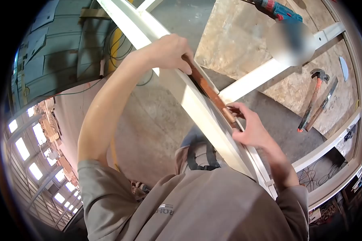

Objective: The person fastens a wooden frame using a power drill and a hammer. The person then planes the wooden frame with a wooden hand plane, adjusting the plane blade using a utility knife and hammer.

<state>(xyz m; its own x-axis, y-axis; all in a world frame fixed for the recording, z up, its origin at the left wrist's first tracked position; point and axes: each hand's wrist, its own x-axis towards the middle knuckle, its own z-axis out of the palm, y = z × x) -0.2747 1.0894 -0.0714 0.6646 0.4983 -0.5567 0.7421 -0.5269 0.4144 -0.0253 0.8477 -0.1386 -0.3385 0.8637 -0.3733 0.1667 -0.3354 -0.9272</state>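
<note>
A long brown wooden strip [207, 87] lies in a narrow gap along a pale wooden frame beam [197, 114]. My left hand [171, 52] is closed round the strip's upper end, its fingertips partly hidden behind the wood. Near the strip's lower end, my right hand [247, 126] pinches it between thumb and fingers. A white crosspiece [249, 82] meets the frame beside the strip, between my two hands.
On a plywood board [233, 40] at the right lie a hammer [315, 96], a long flat tool [323, 104] and a teal drill [279, 10]. Curved pale framing [330, 146] runs round the right. Cables [118, 46] hang at the upper left.
</note>
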